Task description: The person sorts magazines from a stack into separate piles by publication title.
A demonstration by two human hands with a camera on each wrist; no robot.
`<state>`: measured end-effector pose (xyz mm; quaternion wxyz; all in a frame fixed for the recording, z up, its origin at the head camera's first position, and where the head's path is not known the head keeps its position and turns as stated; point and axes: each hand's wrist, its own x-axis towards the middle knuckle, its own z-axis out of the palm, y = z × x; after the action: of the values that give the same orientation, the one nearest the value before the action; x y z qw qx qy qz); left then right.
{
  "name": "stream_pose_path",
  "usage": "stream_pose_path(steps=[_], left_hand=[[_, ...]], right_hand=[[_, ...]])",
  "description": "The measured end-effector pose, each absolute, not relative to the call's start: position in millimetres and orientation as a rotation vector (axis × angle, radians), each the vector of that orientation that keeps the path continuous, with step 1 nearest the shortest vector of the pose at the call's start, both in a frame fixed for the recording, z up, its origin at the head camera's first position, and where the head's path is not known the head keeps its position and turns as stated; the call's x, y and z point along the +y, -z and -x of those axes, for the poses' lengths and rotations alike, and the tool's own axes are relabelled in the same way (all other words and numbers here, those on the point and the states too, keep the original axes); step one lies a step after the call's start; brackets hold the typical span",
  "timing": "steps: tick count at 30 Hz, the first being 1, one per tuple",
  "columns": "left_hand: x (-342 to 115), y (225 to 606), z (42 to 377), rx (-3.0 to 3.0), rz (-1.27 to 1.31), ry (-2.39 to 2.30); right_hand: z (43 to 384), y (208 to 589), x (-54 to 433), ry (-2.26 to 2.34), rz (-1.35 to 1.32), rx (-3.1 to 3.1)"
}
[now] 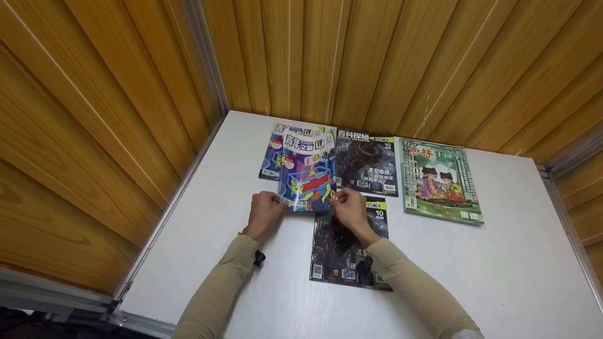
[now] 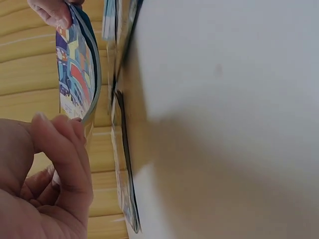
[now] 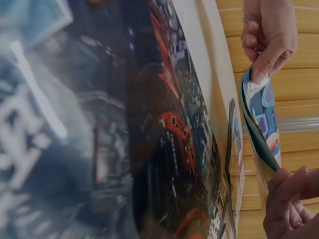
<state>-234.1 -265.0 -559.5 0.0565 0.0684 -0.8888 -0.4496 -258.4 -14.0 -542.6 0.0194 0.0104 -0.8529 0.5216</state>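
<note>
Both hands hold a glossy blue and purple magazine [image 1: 308,176] by its near corners. My left hand [image 1: 265,212] pinches the lower left corner and my right hand [image 1: 349,211] the lower right. In the left wrist view the magazine [image 2: 77,69] bows along its near edge and is raised above the white table. A matching magazine [image 1: 269,157] lies partly covered behind it, out to the left. Below my right hand and forearm lies a dark magazine [image 1: 330,254], its upper left part hidden by the held one.
Another dark magazine [image 1: 365,162] lies at the back, just right of the held one. Further right is a thicker green magazine [image 1: 440,183] with two cartoon figures. Wood-patterned panels [image 1: 301,61] rise behind the white table [image 1: 198,226], and a metal post [image 1: 207,56] stands at the corner.
</note>
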Motion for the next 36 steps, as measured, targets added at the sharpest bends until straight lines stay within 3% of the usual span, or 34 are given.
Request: stream_pose_path(steps=[7,13,18,24,29,33,36], left_hand=[[-287.6,606.0,288.3,-2.739,-0.218,1.229],[-296.3,602.8,315.1,-2.737,-0.279,1.229],[-301.4,593.9,327.3,-2.735,-0.288,1.230],[-308.9,589.6,335.0,-2.712,-0.326,1.263],[-305.6,561.6,323.6,-2.724,-0.377,1.274],[-308.6,563.0,324.5,-2.717,-0.378,1.277],[-318.1,588.7,340.7,-2.709,-0.363,1.260]], right_hand=[[285.3,549.2,-29.4,-1.554,-0.076,-2.670],[329.6,580.3,-37.3,-1.498,-0.131,-2.648],[364.3,611.2,-47.4,-1.408,-0.077,-2.703],[370.3,604.8,-58.4,-1.457,-0.037,-2.698],[380.9,607.7,-67.1,-1.403,0.050,-2.748],[385.4,609.3,-70.9,-1.388,0.092,-2.805],[388.4,610.2,-72.8,-1.412,0.097,-2.836]])
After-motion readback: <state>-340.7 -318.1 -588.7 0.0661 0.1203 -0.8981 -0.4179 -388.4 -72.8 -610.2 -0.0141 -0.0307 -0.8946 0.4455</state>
